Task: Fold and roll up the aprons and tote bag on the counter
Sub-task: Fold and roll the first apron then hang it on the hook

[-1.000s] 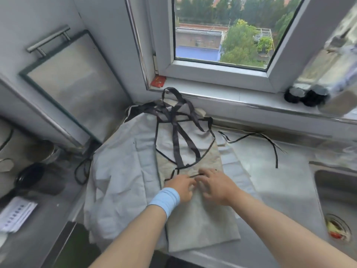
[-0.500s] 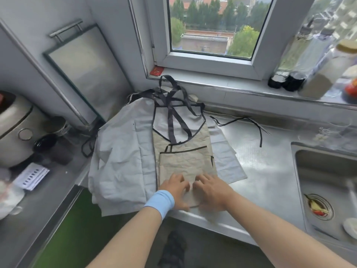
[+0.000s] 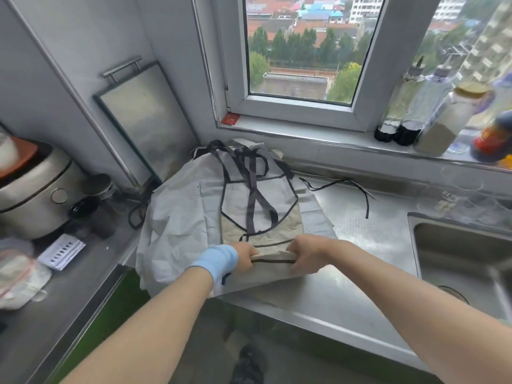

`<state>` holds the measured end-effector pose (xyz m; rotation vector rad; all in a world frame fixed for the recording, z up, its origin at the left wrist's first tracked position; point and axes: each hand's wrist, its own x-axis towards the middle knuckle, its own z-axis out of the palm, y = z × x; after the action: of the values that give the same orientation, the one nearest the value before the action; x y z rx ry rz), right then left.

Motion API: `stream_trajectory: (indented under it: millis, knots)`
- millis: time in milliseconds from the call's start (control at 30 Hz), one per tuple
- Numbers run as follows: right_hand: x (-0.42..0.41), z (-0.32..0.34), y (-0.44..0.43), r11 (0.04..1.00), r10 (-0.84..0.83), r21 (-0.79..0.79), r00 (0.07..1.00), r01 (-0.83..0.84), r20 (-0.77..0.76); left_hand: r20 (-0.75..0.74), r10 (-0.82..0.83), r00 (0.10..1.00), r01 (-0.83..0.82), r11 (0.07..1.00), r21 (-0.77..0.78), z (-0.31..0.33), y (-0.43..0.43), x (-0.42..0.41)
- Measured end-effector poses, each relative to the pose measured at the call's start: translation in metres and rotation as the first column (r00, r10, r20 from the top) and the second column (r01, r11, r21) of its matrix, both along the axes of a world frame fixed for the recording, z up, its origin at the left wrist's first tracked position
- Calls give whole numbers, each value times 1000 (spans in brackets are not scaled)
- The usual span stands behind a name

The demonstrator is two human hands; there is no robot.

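Note:
A beige apron [image 3: 266, 225] with black trim and dark grey straps lies on top of a pale grey apron [image 3: 177, 228] spread over the steel counter [image 3: 360, 234]. The beige apron's near edge [image 3: 273, 257] is lifted and folded over itself. My left hand [image 3: 246, 259], with a blue wristband, grips that folded edge at its left end. My right hand [image 3: 304, 252] grips the same edge at its right end. Thin black ties [image 3: 357, 189] trail to the right on the counter. I cannot make out a separate tote bag.
A sink [image 3: 460, 253] lies at the right. Bottles and jars [image 3: 432, 112] line the window sill. A rice cooker [image 3: 36, 195], small cups and a card stand at the left. A framed board [image 3: 146, 120] leans against the wall behind the aprons.
Both hands slid down the beige apron toward me, from pressing flat on its middle to gripping its near edge, which is now lifted and folded. The camera has tilted up.

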<state>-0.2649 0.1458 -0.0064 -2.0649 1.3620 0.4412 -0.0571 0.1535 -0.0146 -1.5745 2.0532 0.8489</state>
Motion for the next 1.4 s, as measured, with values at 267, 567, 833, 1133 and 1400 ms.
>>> stream_trajectory:
  millis: [267, 567, 833, 1133, 1400]
  knots:
    - [-14, 21, -45, 987, -127, 103, 990, 120, 66, 36, 6, 999, -9, 997, 80, 32, -40, 12]
    - [3, -31, -108, 898, -253, -287, 925, 334, 284, -56, 205, 977, -212, 953, -216, -12, -102, 38]
    - [26, -95, -175, 912, -285, -252, 942, 323, 178, -46, 204, 978, -209, 948, -240, -76, -168, 55]
    - [43, -120, -197, 876, -225, -458, 968, 152, -109, -66, 34, 997, -64, 836, -545, -100, -176, 38]
    - [55, -133, -165, 812, 76, -565, 987, -145, -145, 47, -48, 998, 61, 940, -336, -133, -146, 25]
